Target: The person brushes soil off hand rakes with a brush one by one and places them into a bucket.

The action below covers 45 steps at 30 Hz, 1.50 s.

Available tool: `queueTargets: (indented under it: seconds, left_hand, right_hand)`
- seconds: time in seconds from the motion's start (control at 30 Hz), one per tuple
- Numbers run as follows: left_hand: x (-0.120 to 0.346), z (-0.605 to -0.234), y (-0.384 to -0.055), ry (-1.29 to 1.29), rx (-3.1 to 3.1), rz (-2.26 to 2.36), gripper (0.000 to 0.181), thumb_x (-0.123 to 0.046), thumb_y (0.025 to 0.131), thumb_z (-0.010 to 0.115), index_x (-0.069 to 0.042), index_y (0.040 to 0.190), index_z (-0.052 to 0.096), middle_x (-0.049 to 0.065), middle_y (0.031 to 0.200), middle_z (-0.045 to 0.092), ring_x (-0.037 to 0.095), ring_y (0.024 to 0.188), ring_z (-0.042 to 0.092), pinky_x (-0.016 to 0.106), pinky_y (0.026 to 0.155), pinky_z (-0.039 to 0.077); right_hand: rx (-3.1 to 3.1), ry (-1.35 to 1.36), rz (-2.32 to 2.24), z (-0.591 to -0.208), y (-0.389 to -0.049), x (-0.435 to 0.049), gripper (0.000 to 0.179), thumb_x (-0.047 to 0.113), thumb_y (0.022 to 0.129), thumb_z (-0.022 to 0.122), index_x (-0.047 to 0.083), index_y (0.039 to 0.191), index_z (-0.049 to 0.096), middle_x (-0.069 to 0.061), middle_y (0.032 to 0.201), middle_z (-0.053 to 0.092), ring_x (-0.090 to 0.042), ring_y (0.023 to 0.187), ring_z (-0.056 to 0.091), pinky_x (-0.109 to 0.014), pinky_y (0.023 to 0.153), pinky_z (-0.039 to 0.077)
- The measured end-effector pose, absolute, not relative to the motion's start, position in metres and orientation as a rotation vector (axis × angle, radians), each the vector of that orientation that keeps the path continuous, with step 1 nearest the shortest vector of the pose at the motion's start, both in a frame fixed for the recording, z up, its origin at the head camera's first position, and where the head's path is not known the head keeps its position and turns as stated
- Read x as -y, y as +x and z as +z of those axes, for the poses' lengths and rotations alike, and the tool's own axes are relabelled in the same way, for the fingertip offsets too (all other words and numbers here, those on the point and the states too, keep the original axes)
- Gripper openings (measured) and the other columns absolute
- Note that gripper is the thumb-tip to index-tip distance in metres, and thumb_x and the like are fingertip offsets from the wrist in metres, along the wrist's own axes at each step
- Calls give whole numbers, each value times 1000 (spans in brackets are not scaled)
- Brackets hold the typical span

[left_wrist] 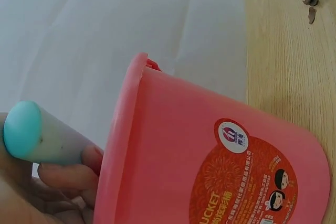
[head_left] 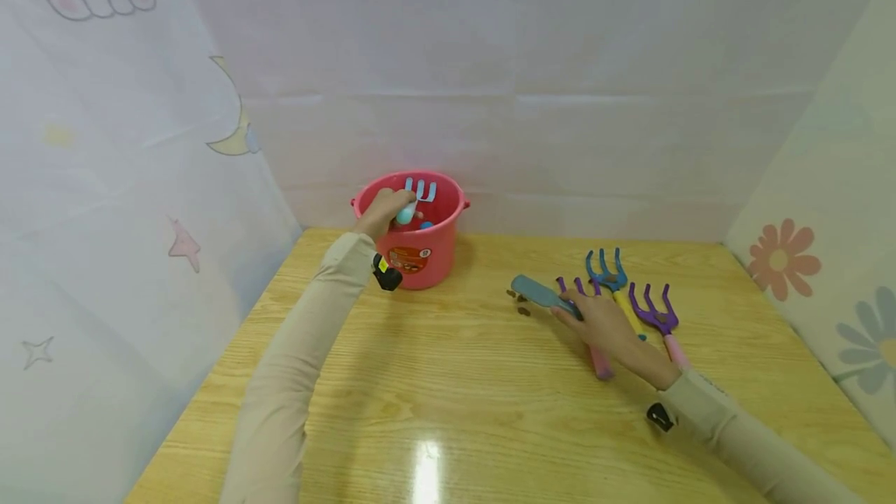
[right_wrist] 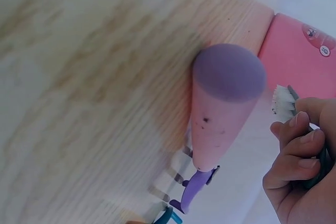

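Note:
My left hand [head_left: 382,211] grips a small hand rake [head_left: 428,194] with pale blue tines, held over the mouth of the pink bucket [head_left: 435,259]. In the left wrist view its whitish handle [left_wrist: 60,137] ends in a teal cap, and the fingers reach the bucket's rim. To the right, a brush [head_left: 537,292] with a grey-green back is held by my right hand [head_left: 605,329]. White bristles [right_wrist: 283,103] show on it in the right wrist view. Small brown bits [head_left: 523,311] lie on the table beside the brush head. Inside the bucket, a bit of blue [head_left: 427,225] is visible.
A purple rake with a pink handle [head_left: 600,362] lies partly hidden under my right hand. Beside it are a blue rake [head_left: 607,280] with a yellow handle and another purple rake [head_left: 656,319]. Printed cloth walls border the wooden table [head_left: 434,379] behind and at both sides.

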<state>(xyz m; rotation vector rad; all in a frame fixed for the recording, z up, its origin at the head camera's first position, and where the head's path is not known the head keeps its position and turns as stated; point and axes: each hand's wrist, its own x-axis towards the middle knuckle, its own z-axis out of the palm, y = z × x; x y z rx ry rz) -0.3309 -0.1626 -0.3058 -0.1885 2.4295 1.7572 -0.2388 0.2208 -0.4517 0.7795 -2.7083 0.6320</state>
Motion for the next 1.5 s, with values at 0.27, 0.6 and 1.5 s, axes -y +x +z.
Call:
queueTargets:
  seconds: [0.27,0.6,1.5]
  left_hand:
    - [165,-308,-337,-171,-2454,1692,24,-19,96,54,-7,76,50,0,58,42,12,49,38,24,51,36]
    - [165,-303,-334,-135,-2455,1619,24,-11,88,60,-10,65,51,-2,55,48,14,53,53,24,58,47]
    - [159,-316,-338,-145,-2628,1600,32,-18,102,55,1,126,64,16,119,65,19,86,58,25,68,48]
  right_hand:
    - [2758,751,651,-453,-239,-221,38,24,96,67,-5,121,65,12,45,29,-2,39,18,-21,40,20]
    - [2756,760,638,-453,-237,-221,38,26,96,66,-5,119,66,12,47,28,-1,41,19,-21,41,21]
    - [2774,720,673,-454,-236,-220,38,26,97,66,-4,119,65,10,48,35,-3,41,26,-23,41,25]
